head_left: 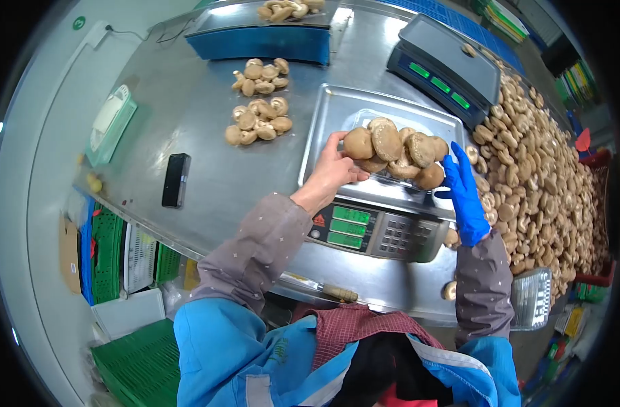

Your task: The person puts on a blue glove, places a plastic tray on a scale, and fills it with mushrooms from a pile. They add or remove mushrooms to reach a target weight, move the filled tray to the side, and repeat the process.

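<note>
Between my two hands is a cluster of brown shiitake mushrooms [387, 144], squeezed together over a digital scale's metal pan [313, 139]. My bare left hand [334, 173] curls round the cluster's left end, thumb on top and fingers beneath. The right end is gripped by my right hand [465, 193], which wears a blue glove. Behind and partly under the mushrooms, a clear plastic tray [365, 115] shows on the pan. Green digits glow on the scale's display [349, 227], with a keypad [395, 234] beside it.
A large heap of mushrooms [527, 183] spreads along the right. Two small mushroom groups [257, 122] lie left of the scale, near a phone [176, 180]. A second scale [446, 68] stands behind. A knife [337, 292] and stacked clear trays [531, 298] lie near the front edge.
</note>
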`<move>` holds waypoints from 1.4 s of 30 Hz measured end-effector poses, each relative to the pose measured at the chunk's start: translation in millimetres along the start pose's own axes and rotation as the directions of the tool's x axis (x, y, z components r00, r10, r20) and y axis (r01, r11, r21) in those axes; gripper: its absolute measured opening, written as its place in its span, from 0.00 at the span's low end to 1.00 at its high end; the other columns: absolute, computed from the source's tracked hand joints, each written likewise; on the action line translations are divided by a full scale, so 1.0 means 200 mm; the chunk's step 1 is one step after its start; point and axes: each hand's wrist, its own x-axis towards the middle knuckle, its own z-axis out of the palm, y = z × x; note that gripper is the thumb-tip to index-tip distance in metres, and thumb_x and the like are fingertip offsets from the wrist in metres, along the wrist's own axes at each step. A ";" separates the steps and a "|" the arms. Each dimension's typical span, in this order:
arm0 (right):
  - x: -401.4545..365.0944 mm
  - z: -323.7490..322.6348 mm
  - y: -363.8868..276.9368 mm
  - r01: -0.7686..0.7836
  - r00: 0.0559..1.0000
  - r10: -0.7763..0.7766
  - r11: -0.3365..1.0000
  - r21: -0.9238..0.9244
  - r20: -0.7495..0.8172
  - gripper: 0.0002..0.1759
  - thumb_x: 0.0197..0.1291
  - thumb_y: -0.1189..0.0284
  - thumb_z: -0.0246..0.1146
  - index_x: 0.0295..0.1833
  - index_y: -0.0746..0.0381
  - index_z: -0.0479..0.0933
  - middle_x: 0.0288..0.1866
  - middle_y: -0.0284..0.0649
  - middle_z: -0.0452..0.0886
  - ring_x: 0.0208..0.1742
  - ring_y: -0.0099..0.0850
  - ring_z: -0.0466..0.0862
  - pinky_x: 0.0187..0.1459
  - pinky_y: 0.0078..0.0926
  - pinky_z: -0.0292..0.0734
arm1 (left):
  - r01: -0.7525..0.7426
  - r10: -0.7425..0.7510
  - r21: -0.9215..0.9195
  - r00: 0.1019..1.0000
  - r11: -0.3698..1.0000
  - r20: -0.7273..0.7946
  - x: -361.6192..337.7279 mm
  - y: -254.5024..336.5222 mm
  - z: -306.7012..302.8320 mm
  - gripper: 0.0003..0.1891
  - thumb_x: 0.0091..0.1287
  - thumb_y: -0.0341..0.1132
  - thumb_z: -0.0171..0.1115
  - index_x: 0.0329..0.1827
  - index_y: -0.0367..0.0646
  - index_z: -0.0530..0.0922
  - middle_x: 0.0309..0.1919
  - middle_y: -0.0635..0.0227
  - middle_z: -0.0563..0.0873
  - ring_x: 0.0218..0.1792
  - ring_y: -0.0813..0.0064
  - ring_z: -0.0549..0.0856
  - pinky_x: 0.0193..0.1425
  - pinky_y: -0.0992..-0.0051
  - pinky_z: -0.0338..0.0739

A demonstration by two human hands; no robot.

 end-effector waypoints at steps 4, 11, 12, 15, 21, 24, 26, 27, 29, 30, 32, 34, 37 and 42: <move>0.06 0.15 -0.12 0.073 0.984 -0.097 0.985 0.154 0.151 0.34 0.63 0.55 0.53 0.70 0.55 0.51 0.58 0.42 0.68 0.41 0.24 0.76 0.40 0.23 0.73 | -0.082 0.078 -0.145 0.996 0.986 -0.035 -0.03 0.14 -0.27 0.30 0.56 0.15 0.38 0.63 0.44 0.52 0.53 0.50 0.68 0.42 0.61 0.80 0.43 0.67 0.80; 0.04 0.24 -0.18 0.122 0.973 -0.113 0.992 -0.030 0.203 0.30 0.65 0.59 0.50 0.69 0.56 0.53 0.58 0.42 0.69 0.41 0.24 0.75 0.43 0.22 0.70 | -0.394 0.324 -0.117 0.864 0.912 -0.385 -0.02 0.41 -1.01 0.29 0.52 0.12 0.37 0.60 0.40 0.55 0.53 0.49 0.66 0.46 0.56 0.76 0.45 0.64 0.80; 0.02 0.23 -0.18 0.113 0.980 -0.099 0.991 -0.071 0.172 0.29 0.65 0.60 0.49 0.69 0.56 0.53 0.58 0.41 0.69 0.41 0.24 0.75 0.43 0.23 0.70 | -0.434 0.353 -0.087 0.820 0.897 -0.451 -0.01 0.43 -1.13 0.29 0.52 0.12 0.37 0.59 0.40 0.55 0.53 0.48 0.66 0.45 0.56 0.77 0.45 0.64 0.80; -0.04 0.12 -0.13 0.042 0.997 -0.032 0.991 -0.129 0.077 0.28 0.66 0.61 0.48 0.69 0.56 0.53 0.57 0.41 0.69 0.41 0.24 0.75 0.42 0.22 0.70 | -0.459 0.373 -0.039 0.765 0.888 -0.525 0.04 0.48 -1.54 0.28 0.52 0.12 0.36 0.58 0.39 0.55 0.52 0.46 0.66 0.43 0.55 0.77 0.43 0.63 0.80; -0.19 -0.15 0.05 -0.001 0.997 -0.015 0.981 -0.196 -0.082 0.31 0.63 0.57 0.50 0.70 0.55 0.53 0.57 0.42 0.69 0.38 0.24 0.75 0.38 0.19 0.71 | -0.483 0.349 0.027 0.593 0.875 -0.726 0.20 0.42 -1.98 0.28 0.58 0.14 0.36 0.62 0.44 0.48 0.52 0.48 0.63 0.40 0.60 0.77 0.40 0.65 0.80; -0.26 -0.26 0.13 -0.091 0.982 0.049 0.968 -0.232 -0.181 0.32 0.63 0.56 0.50 0.70 0.55 0.53 0.57 0.42 0.69 0.36 0.23 0.75 0.36 0.17 0.70 | -0.467 0.294 -0.012 0.576 0.884 -0.763 0.31 0.40 -2.02 0.26 0.60 0.15 0.36 0.62 0.43 0.50 0.50 0.50 0.66 0.39 0.62 0.77 0.40 0.65 0.81; -0.29 -0.30 0.15 -0.049 0.981 0.009 0.977 -0.206 -0.193 0.31 0.63 0.56 0.50 0.70 0.54 0.53 0.57 0.41 0.69 0.34 0.22 0.75 0.34 0.16 0.69 | -0.469 0.295 -0.025 0.595 0.883 -0.748 0.39 0.40 -2.06 0.24 0.60 0.16 0.38 0.61 0.39 0.52 0.49 0.51 0.67 0.39 0.62 0.78 0.41 0.67 0.81; -0.31 -0.31 0.14 -0.169 0.960 0.109 0.960 -0.223 -0.259 0.32 0.63 0.56 0.50 0.70 0.55 0.53 0.56 0.40 0.70 0.33 0.21 0.74 0.34 0.15 0.68 | -0.475 0.299 -0.034 0.606 0.879 -0.737 0.42 0.40 -2.08 0.22 0.61 0.16 0.40 0.60 0.36 0.55 0.47 0.53 0.68 0.38 0.63 0.78 0.42 0.68 0.82; -0.34 -0.34 0.17 -0.184 0.956 0.120 0.956 -0.228 -0.267 0.32 0.63 0.56 0.51 0.69 0.55 0.54 0.55 0.39 0.71 0.34 0.20 0.74 0.34 0.15 0.68 | -0.507 0.318 -0.057 0.620 0.860 -0.717 0.51 0.38 -2.18 0.20 0.62 0.17 0.42 0.58 0.33 0.57 0.46 0.53 0.69 0.38 0.63 0.78 0.42 0.70 0.82; -0.36 -0.37 0.20 -0.194 0.955 0.129 0.953 -0.232 -0.268 0.31 0.63 0.56 0.51 0.69 0.55 0.55 0.55 0.39 0.71 0.34 0.20 0.74 0.34 0.14 0.68 | -0.540 0.340 -0.076 0.626 0.838 -0.702 0.55 0.37 -2.23 0.18 0.62 0.18 0.45 0.56 0.29 0.59 0.45 0.54 0.70 0.38 0.64 0.79 0.42 0.72 0.82; -0.39 -0.40 0.24 -0.218 0.951 0.143 0.937 -0.271 -0.272 0.30 0.64 0.58 0.51 0.68 0.56 0.56 0.54 0.38 0.71 0.33 0.20 0.74 0.34 0.14 0.68 | -0.554 0.329 -0.057 0.570 0.831 -0.753 0.58 0.39 -2.16 0.17 0.62 0.18 0.47 0.55 0.27 0.60 0.46 0.54 0.70 0.38 0.65 0.79 0.44 0.72 0.81; -0.44 -0.41 0.27 -0.246 0.947 0.160 0.919 -0.308 -0.279 0.28 0.64 0.59 0.51 0.68 0.57 0.58 0.54 0.38 0.71 0.33 0.19 0.74 0.34 0.14 0.67 | -0.564 0.316 -0.035 0.513 0.825 -0.798 0.59 0.39 -2.13 0.17 0.62 0.19 0.49 0.53 0.25 0.61 0.46 0.54 0.70 0.38 0.66 0.79 0.46 0.73 0.80; -0.58 -0.40 0.43 -0.341 0.921 0.269 0.905 -0.253 -0.281 0.25 0.63 0.70 0.53 0.65 0.61 0.61 0.54 0.37 0.72 0.46 0.23 0.74 0.45 0.20 0.70 | -0.027 0.556 0.678 0.597 0.735 -0.579 0.48 0.42 -2.07 0.17 0.64 0.25 0.52 0.55 0.32 0.63 0.47 0.58 0.70 0.43 0.65 0.77 0.52 0.71 0.76; -0.79 -0.17 0.49 0.127 0.985 0.052 0.414 -0.901 0.163 0.31 0.49 0.59 0.64 0.61 0.52 0.67 0.62 0.44 0.66 0.61 0.46 0.67 0.60 0.48 0.57 | -0.343 0.614 0.687 0.766 0.640 -0.190 0.45 0.32 -2.53 0.15 0.66 0.32 0.52 0.52 0.32 0.69 0.46 0.62 0.73 0.47 0.71 0.76 0.54 0.77 0.75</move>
